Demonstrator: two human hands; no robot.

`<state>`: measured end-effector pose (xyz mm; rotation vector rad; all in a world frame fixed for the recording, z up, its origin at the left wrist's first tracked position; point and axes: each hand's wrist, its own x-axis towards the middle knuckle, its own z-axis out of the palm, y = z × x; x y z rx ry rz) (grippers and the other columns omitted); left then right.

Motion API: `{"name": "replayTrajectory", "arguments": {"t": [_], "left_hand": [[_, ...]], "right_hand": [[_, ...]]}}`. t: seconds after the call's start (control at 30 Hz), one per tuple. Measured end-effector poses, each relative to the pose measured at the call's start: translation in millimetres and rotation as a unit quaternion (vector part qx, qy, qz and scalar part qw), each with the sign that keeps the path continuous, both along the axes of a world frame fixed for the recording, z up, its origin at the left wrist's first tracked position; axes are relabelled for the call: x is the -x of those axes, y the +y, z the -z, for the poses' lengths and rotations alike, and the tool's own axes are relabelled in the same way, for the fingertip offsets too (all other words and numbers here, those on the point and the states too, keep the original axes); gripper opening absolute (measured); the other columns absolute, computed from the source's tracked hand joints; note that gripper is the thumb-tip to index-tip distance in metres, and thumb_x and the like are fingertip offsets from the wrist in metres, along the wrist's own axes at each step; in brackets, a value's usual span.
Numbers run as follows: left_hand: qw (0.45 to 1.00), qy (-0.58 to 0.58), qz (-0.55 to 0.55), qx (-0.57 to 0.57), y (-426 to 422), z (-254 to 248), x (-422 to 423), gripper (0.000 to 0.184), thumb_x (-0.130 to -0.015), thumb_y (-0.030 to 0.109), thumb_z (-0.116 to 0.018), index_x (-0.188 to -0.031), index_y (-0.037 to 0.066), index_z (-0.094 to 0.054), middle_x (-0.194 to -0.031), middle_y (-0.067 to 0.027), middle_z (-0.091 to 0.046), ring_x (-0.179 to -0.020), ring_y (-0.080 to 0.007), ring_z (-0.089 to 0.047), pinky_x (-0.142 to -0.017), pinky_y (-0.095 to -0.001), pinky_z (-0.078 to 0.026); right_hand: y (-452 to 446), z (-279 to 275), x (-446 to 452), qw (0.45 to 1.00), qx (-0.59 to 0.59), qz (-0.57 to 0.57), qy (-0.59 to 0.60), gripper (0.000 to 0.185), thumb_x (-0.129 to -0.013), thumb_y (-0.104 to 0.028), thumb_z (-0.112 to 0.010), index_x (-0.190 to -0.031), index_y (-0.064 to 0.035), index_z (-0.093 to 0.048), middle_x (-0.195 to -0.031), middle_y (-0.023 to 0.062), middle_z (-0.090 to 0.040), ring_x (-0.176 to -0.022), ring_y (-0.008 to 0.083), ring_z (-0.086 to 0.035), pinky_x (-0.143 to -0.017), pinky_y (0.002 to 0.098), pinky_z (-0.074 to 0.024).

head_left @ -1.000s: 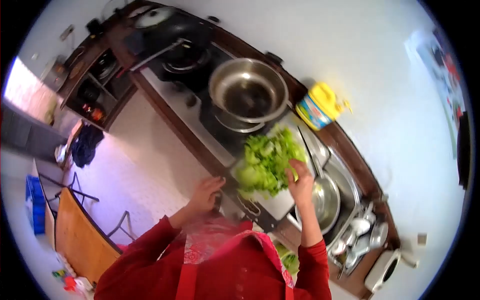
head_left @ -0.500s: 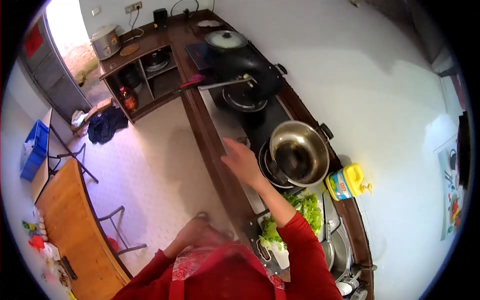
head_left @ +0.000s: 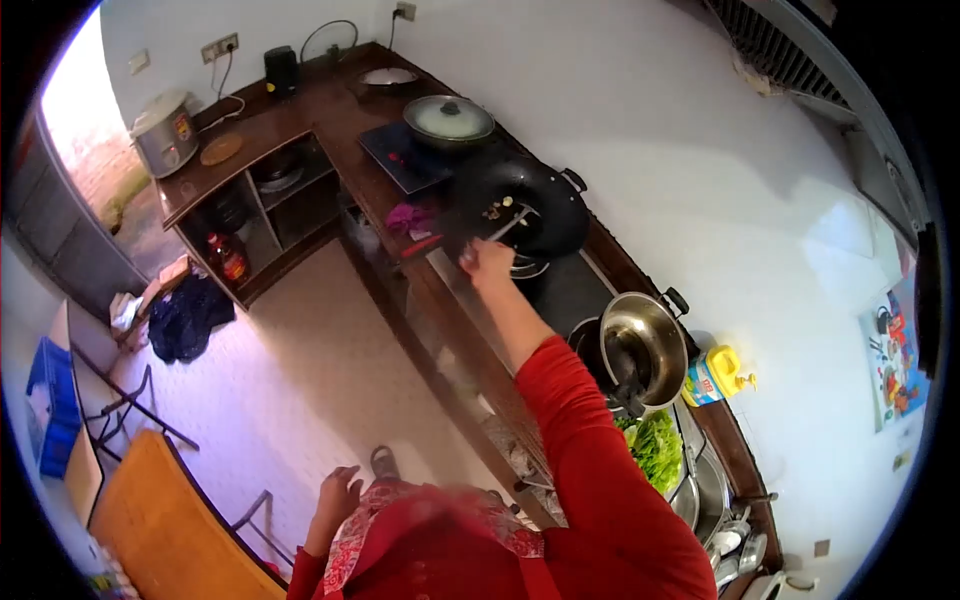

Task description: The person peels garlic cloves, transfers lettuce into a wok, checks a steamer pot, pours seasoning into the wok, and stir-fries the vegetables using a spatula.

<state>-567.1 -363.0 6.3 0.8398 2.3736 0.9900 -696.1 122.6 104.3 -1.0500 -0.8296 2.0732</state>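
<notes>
Diagonally, spatula (head_left: 511,223) points up-right into wok (head_left: 555,205); right hand (head_left: 487,263) at it, fingers' grip unclear

A: Where's the right hand (head_left: 488,264)?
B: At the spatula (head_left: 422,246), its head in the wok (head_left: 563,218). I can't tell whether it's gripping.
A: The left hand (head_left: 339,490)?
B: Beside the apron (head_left: 362,530), fingers bent.
A: Around the wok?
B: A lidded pan (head_left: 449,122) one side; pot (head_left: 668,335), then lettuce (head_left: 656,452), the other.

Rice cooker (head_left: 165,138) on brown counter (head_left: 262,122), blue crate (head_left: 57,405) near wooden table (head_left: 160,505), dark bag (head_left: 190,318) on floor (head_left: 310,375)
</notes>
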Motion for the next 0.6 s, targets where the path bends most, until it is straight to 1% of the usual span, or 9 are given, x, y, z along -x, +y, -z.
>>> {"name": "replayTrajectory", "arguments": {"t": [0.1,0.2,0.23,0.27,0.37,0.43,0.47,0.53,0.6], "left_hand": [[0.999,0.021,0.024,0.032,-17.1,5.4,41.9,0.028,-0.077,0.011,-0.062,-0.103,0.001,-0.063,-0.094,-0.0209,-0.062,-0.087,-0.0386,-0.059,-0.076,-0.0441,-0.048],[0.996,0.048,0.059,0.055,-13.0,1.8,65.7,0.030,-0.077,0.010,-0.061,-0.105,0.001,-0.062,-0.095,-0.0209,-0.062,-0.087,-0.0386,-0.059,-0.076,-0.0437,-0.048],[0.996,0.045,0.062,0.050,-10.3,-1.3,70.4,0.031,-0.078,0.010,-0.061,-0.107,0.001,-0.061,-0.097,-0.0212,-0.062,-0.088,-0.0382,-0.059,-0.077,-0.0430,-0.048],[0.996,0.043,0.066,0.046,-7.7,-4.1,76.0,0.032,-0.078,0.011,-0.061,-0.108,0.001,-0.061,-0.098,-0.0214,-0.062,-0.089,-0.0378,-0.059,-0.078,-0.0423,-0.048],[0.998,-0.003,0.055,0.031,-8.6,7.7,75.2,0.031,-0.077,0.011,-0.062,-0.108,0.002,-0.062,-0.096,-0.0218,-0.062,-0.087,-0.0384,-0.059,-0.077,-0.0433,-0.049],[0.998,-0.023,0.049,0.029,-13.9,14.4,64.2,0.032,-0.077,0.012,-0.062,-0.107,0.002,-0.062,-0.096,-0.0235,-0.061,-0.088,-0.0396,-0.059,-0.078,-0.0437,-0.049],[0.997,-0.030,0.061,0.045,-17.3,20.2,59.6,0.032,-0.077,0.013,-0.062,-0.107,0.002,-0.062,-0.096,-0.0237,-0.061,-0.088,-0.0395,-0.059,-0.078,-0.0437,-0.049],[0.992,-0.043,0.086,0.077,-24.1,39.2,52.9,0.032,-0.077,0.014,-0.062,-0.107,0.003,-0.062,-0.096,-0.0241,-0.061,-0.089,-0.0394,-0.059,-0.078,-0.0437,-0.049],[0.988,-0.044,0.115,0.089,-24.3,54.4,47.9,0.033,-0.078,0.016,-0.062,-0.108,0.003,-0.062,-0.096,-0.0245,-0.061,-0.090,-0.0397,-0.059,-0.079,-0.0440,-0.048]], "right_hand": [[32.5,-21.0,-27.0,0.995,-0.035,0.033,-0.083,0.005,-0.080,-0.001,-0.046,-0.078,-0.0049,-0.047,-0.068,0.0092,-0.050,-0.049,0.0194,-0.044,-0.037,0.0306,-0.0313],[96.8,-14.7,-42.6,0.989,-0.078,-0.070,-0.107,0.009,-0.081,-0.002,-0.040,-0.080,-0.0049,-0.049,-0.069,0.0106,-0.051,-0.043,0.0173,-0.039,-0.033,0.0291,-0.0254],[150.8,38.5,-46.3,0.915,-0.285,-0.209,-0.196,0.009,-0.083,-0.005,-0.042,-0.084,-0.0047,-0.051,-0.069,0.0098,-0.052,-0.042,0.0156,-0.039,-0.033,0.0284,-0.0261],[202.4,89.1,-49.6,0.785,-0.492,-0.271,-0.260,0.010,-0.085,-0.007,-0.043,-0.088,-0.0045,-0.053,-0.069,0.0090,-0.053,-0.041,0.0140,-0.038,-0.033,0.0277,-0.0268],[139.6,5.2,-104.8,0.733,-0.514,-0.327,-0.302,0.017,-0.087,-0.010,-0.046,-0.100,-0.0043,-0.055,-0.069,0.0077,-0.053,-0.042,0.0115,-0.040,-0.033,0.0265,-0.0273],[104.3,-65.4,-134.8,0.770,-0.411,-0.325,-0.365,0.023,-0.087,-0.010,-0.048,-0.109,-0.0036,-0.054,-0.068,0.0066,-0.053,-0.043,0.0099,-0.040,-0.033,0.0241,-0.0271],[76.5,-114.5,-144.2,0.810,-0.274,-0.283,-0.434,0.026,-0.087,-0.009,-0.048,-0.112,-0.0031,-0.054,-0.068,0.0057,-0.053,-0.044,0.0090,-0.041,-0.033,0.0225,-0.0270],[57.0,-161.9,-168.8,0.826,-0.284,-0.276,-0.401,0.028,-0.087,-0.009,-0.049,-0.113,-0.0016,-0.054,-0.067,0.0048,-0.052,-0.044,0.0073,-0.039,-0.033,0.0208,-0.0264],[66.7,-188.6,-181.3,0.806,-0.278,-0.324,-0.411,0.027,-0.086,-0.009,-0.049,-0.112,-0.0014,-0.056,-0.065,0.0041,-0.051,-0.042,0.0066,-0.037,-0.032,0.0207,-0.0247]]}}
